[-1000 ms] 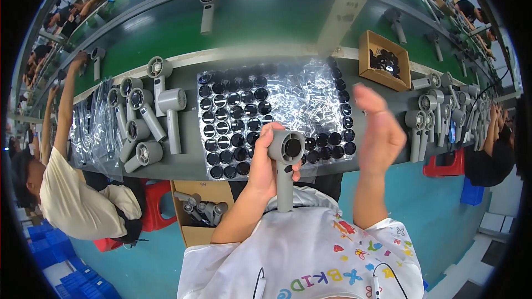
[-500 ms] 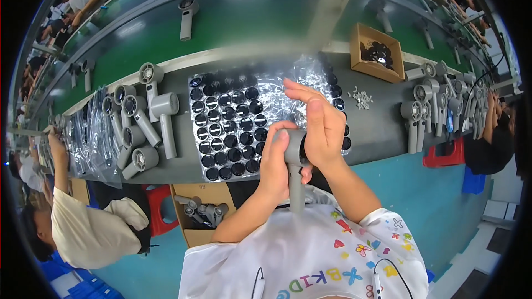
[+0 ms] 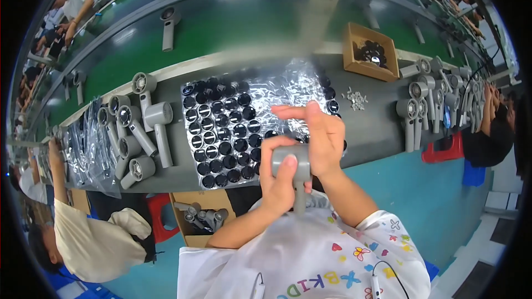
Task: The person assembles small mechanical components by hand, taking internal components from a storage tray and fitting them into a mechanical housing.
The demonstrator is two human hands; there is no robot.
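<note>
My left hand [image 3: 277, 189] is wrapped round the head of a grey handheld fan [image 3: 298, 159], thumb lying across it. The fan stands close to my chest, its handle pointing down towards my shirt. My right hand [image 3: 326, 143] presses its palm side against the right side of the fan head, fingers stretched out to the left above it. That side of the fan is hidden by the right hand. Beyond my hands lies a clear plastic sheet [image 3: 277, 91] carrying rows of round black caps [image 3: 225, 148].
Grey fans [image 3: 159, 115] lie at the left beside clear plastic bags [image 3: 91, 149]; more fans [image 3: 410, 109] stand at the right. A cardboard box [image 3: 354, 66] holds black parts near small pale pieces [image 3: 356, 99]. Behind runs a green conveyor [image 3: 221, 27]. A co-worker [image 3: 94, 232] sits left.
Both hands and the fan have come lower and a little nearer to me. The fan head has turned, so more of its grey side shows. The whole view has shifted slightly.
</note>
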